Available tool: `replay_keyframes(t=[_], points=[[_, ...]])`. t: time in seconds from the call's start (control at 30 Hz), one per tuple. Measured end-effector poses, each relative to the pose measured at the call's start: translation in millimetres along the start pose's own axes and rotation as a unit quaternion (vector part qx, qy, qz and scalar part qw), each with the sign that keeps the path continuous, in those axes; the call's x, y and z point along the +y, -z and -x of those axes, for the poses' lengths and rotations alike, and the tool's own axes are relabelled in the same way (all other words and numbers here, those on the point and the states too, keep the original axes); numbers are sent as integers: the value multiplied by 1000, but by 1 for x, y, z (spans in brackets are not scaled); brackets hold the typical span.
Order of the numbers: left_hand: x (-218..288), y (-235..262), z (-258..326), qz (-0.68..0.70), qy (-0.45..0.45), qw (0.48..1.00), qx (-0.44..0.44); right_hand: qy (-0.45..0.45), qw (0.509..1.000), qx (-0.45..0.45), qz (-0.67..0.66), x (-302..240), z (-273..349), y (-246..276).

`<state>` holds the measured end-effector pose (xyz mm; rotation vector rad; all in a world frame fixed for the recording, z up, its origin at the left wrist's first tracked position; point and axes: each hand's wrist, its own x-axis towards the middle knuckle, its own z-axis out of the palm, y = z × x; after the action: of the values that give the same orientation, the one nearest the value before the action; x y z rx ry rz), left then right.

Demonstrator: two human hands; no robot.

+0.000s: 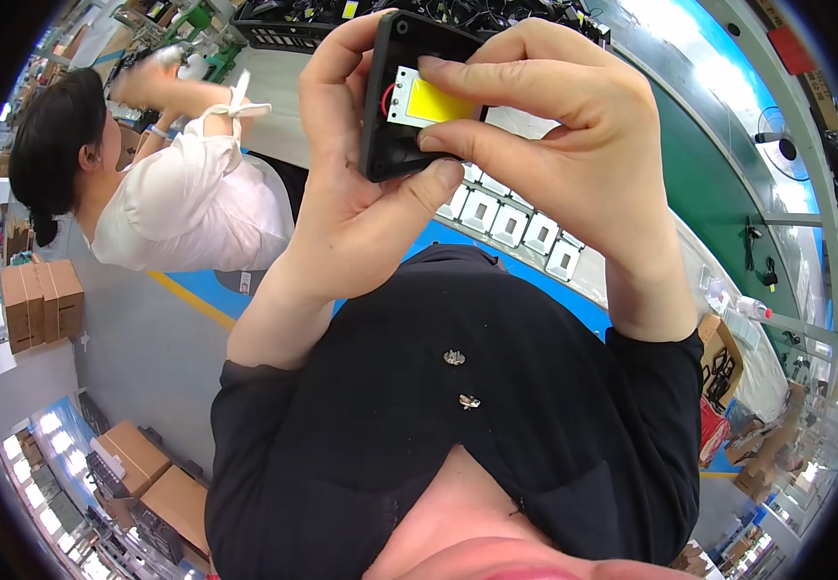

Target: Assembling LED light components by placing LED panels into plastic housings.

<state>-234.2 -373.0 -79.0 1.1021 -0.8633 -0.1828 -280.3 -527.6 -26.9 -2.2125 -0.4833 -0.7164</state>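
Note:
Close in front of me, my left hand [346, 217] is wrapped round a shallow black square housing [376, 145], its open side facing me. My right hand [583, 126] pinches a small LED board [431, 102] by its edges, between thumb and forefinger. The board has a yellow face and a white border with small holes. It sits inside or just over the housing; whether it touches the bottom I cannot tell. A short red wire [386, 101] curves out beside the board's left end. My right fingers cover the board's far end and part of the housing's rim.
Beyond my hands a black crate [288, 37] holds tangled cables and parts. Rows of white-framed square lamps [508, 224] lie on the bench below my right hand. On the left a co-worker in a white top [177, 213] works, hands blurred. Cardboard boxes [42, 304] stand farther left.

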Motion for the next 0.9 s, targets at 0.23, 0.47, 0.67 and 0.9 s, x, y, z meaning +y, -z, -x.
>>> replay_keyframes(t=[0.23, 0.47, 0.67, 0.9], points=[[6, -2, 2, 11, 24, 1000, 14, 25, 999, 19, -14, 6, 5, -6], [7, -7, 12, 3, 27, 999, 19, 18, 999, 16, -33, 1, 13, -8], [7, -5, 22, -65, -22, 998, 10, -3, 1000, -11, -3, -19, 9, -5], [21, 2, 38, -60, -1, 998, 14, -1, 1000, 5, 10, -31, 19, -18]])
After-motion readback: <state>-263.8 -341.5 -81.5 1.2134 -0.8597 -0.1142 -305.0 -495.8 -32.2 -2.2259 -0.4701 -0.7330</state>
